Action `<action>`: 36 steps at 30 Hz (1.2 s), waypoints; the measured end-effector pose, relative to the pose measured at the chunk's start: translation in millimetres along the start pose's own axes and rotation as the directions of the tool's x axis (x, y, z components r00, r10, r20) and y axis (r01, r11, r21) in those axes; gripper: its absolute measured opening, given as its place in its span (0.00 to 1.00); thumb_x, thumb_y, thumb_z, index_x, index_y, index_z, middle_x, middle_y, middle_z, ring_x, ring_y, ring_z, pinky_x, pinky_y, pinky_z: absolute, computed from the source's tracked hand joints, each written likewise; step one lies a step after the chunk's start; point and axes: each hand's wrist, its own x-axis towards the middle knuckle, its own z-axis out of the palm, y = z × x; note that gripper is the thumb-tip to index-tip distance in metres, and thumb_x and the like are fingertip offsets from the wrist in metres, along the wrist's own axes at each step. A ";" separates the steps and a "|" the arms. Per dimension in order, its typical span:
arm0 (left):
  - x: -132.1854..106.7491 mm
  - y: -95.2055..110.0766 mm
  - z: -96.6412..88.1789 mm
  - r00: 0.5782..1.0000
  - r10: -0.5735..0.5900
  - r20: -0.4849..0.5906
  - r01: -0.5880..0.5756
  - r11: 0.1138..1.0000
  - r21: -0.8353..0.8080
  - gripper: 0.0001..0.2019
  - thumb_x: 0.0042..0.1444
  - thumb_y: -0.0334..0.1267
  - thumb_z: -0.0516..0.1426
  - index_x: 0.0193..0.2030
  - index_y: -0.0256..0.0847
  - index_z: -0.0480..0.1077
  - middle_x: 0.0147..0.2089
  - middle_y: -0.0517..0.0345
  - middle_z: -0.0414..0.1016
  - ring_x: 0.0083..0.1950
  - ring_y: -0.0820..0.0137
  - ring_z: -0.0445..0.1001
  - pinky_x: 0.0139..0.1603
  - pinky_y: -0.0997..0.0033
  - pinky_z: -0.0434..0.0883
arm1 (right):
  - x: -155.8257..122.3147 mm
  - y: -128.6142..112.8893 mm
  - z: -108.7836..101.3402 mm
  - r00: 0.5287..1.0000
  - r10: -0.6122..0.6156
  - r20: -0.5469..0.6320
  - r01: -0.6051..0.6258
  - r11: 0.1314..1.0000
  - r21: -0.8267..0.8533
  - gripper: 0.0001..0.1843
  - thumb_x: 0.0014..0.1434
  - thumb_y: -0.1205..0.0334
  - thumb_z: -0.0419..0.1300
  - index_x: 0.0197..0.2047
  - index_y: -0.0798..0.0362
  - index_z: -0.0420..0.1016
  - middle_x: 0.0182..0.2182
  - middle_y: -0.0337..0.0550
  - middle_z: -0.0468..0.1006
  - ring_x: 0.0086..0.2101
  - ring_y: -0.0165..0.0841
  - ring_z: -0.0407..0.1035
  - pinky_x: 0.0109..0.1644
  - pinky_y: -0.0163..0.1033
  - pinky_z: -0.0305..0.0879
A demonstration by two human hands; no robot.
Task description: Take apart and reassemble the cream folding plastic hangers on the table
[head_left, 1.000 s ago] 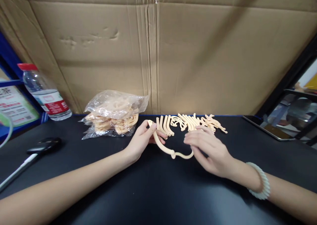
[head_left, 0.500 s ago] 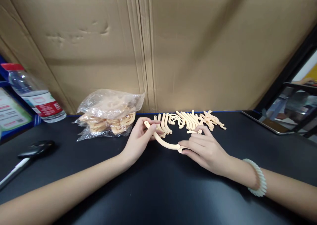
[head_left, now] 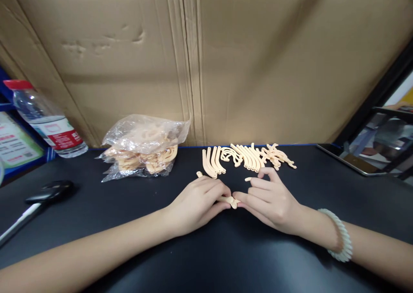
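Observation:
Low over the black table, my left hand [head_left: 197,207] is closed on a curved cream-coloured strip [head_left: 226,199]. Its far tip sticks out beyond the knuckles; the middle is hidden under the fingers. My right hand [head_left: 270,200] pinches a second cream-coloured strip [head_left: 238,202] between thumb and forefinger, with most of it covered. The rounded ends of the two strips meet between my fingertips; whether they are locked together I cannot tell. Just beyond my hands lie several loose curved strips [head_left: 210,161] side by side.
Clear bags of cream-coloured parts [head_left: 142,149] lie at the back left. Small branching pieces [head_left: 275,155] are heaped right of the strips. A water bottle [head_left: 54,125] and a black mouse-like object [head_left: 51,192] stand left. A cardboard wall [head_left: 135,69] closes the back; a dark-framed panel [head_left: 348,161] is right.
My left hand has slid from the strip's far end towards the joint and turned palm down over it. The strip has dropped lower. My right hand keeps its pinch, nearly in place.

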 end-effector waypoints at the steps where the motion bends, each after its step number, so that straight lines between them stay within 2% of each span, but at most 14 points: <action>1: 0.2 0.0 0.2 1.000 -0.013 0.011 0.013 1.000 0.003 0.05 0.66 0.37 0.51 0.40 0.40 0.66 0.38 0.55 0.76 0.37 0.67 0.73 0.40 0.67 0.68 | 0.2 -0.1 0.2 1.000 -0.013 0.009 0.013 1.000 -0.002 0.06 0.65 0.70 0.56 0.40 0.56 0.75 0.18 0.34 0.69 0.25 0.30 0.61 0.38 0.43 0.56; 4: 0.4 0.8 0.2 0.998 0.000 0.070 -0.004 0.998 0.063 0.08 0.66 0.37 0.49 0.37 0.40 0.64 0.34 0.56 0.73 0.33 0.68 0.70 0.37 0.67 0.66 | -0.2 0.4 1.2 0.999 -0.039 0.038 0.039 0.999 0.011 0.07 0.65 0.69 0.56 0.41 0.58 0.75 0.18 0.36 0.68 0.27 0.31 0.60 0.39 0.43 0.56; 7: 0.3 1.1 -0.1 0.994 0.029 0.109 -0.043 0.991 0.130 0.09 0.67 0.36 0.47 0.36 0.40 0.64 0.34 0.57 0.71 0.33 0.68 0.69 0.36 0.67 0.64 | -0.9 0.6 2.4 0.998 -0.013 0.062 0.009 0.998 0.069 0.08 0.66 0.68 0.54 0.41 0.57 0.75 0.19 0.36 0.69 0.27 0.31 0.60 0.40 0.42 0.55; 14: -0.6 -0.9 1.0 0.997 0.059 0.047 -0.064 0.991 0.115 0.09 0.67 0.35 0.47 0.36 0.39 0.65 0.34 0.58 0.70 0.32 0.70 0.68 0.35 0.68 0.62 | -3.3 -1.8 6.6 0.989 0.127 0.081 -0.143 0.960 0.240 0.10 0.67 0.66 0.53 0.41 0.54 0.76 0.23 0.37 0.75 0.27 0.30 0.62 0.41 0.43 0.54; 23: -1.1 1.5 -0.1 0.996 0.085 -0.020 -0.082 0.987 0.142 0.09 0.67 0.33 0.48 0.35 0.39 0.66 0.34 0.57 0.72 0.33 0.70 0.68 0.37 0.68 0.63 | -1.4 -2.9 5.6 0.973 0.206 0.105 -0.231 0.906 0.354 0.11 0.68 0.63 0.54 0.39 0.53 0.77 0.23 0.37 0.76 0.25 0.30 0.60 0.38 0.42 0.54; 25: -1.7 2.1 -1.2 0.993 0.109 -0.044 -0.100 0.980 0.169 0.10 0.66 0.31 0.48 0.34 0.39 0.66 0.34 0.57 0.72 0.35 0.70 0.68 0.39 0.69 0.64 | -1.8 -1.6 6.1 0.946 0.287 0.151 -0.324 0.855 0.405 0.12 0.68 0.61 0.53 0.37 0.51 0.78 0.22 0.35 0.75 0.24 0.29 0.61 0.38 0.42 0.55; 27: -2.5 1.5 -2.3 0.987 0.139 -0.076 -0.120 0.969 0.217 0.10 0.64 0.27 0.48 0.34 0.40 0.66 0.35 0.57 0.72 0.37 0.70 0.69 0.43 0.69 0.64 | -3.6 1.7 7.3 0.889 0.428 0.165 -0.455 0.778 0.433 0.13 0.68 0.59 0.54 0.37 0.50 0.79 0.22 0.34 0.76 0.23 0.29 0.62 0.36 0.40 0.57; 30: -3.0 -3.5 -3.4 0.979 0.170 -0.116 -0.133 0.952 0.275 0.09 0.63 0.24 0.48 0.36 0.40 0.65 0.35 0.56 0.72 0.38 0.69 0.69 0.46 0.68 0.65 | -7.6 8.2 9.7 0.805 0.583 0.111 -0.566 0.698 0.437 0.10 0.66 0.58 0.57 0.40 0.50 0.79 0.25 0.36 0.78 0.26 0.31 0.66 0.36 0.41 0.61; 33: -2.1 -13.8 -4.1 0.979 0.121 -0.162 -0.069 0.953 0.296 0.10 0.62 0.22 0.47 0.42 0.40 0.64 0.36 0.56 0.73 0.38 0.68 0.69 0.49 0.63 0.65 | -9.7 11.3 10.8 0.805 0.585 0.102 -0.565 0.701 0.435 0.10 0.66 0.60 0.56 0.42 0.50 0.79 0.31 0.41 0.81 0.31 0.34 0.70 0.39 0.42 0.64; 36: -1.3 -23.6 -5.0 0.981 -0.036 -0.189 0.092 0.952 0.293 0.12 0.59 0.21 0.46 0.42 0.41 0.64 0.37 0.55 0.73 0.42 0.64 0.69 0.54 0.55 0.64 | -8.9 10.4 10.0 0.843 0.530 0.091 -0.515 0.745 0.425 0.10 0.66 0.62 0.55 0.42 0.50 0.78 0.29 0.41 0.79 0.31 0.34 0.69 0.39 0.43 0.64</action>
